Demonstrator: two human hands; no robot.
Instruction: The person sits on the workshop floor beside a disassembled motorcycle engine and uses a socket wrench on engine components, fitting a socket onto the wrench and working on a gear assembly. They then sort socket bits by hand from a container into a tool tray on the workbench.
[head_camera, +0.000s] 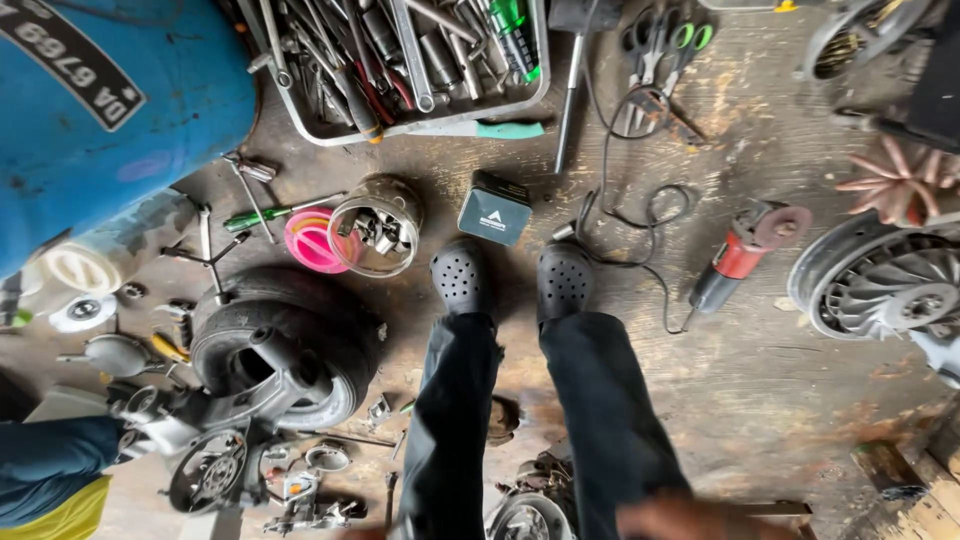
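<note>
I look straight down at my legs in dark trousers (600, 400) and black perforated clogs (462, 275) on a stained wooden floor. A blurred hand, probably my right hand (690, 520), shows at the bottom edge over my right knee; whether it holds anything cannot be told. My left hand is out of sight. A small wheel with a black tyre (285, 345) on a scooter engine part lies just left of my left leg. In front of my toes sits a small dark box (494, 208).
A grey tray of wrenches and screwdrivers (400, 60) lies ahead, with scissors (665, 45) beside it. A red angle grinder (745, 250) with its cable, a finned fan housing (880, 280), a pink lid (312, 240), a clear tub of sockets (378, 225) and a blue scooter body (110, 110) surround me.
</note>
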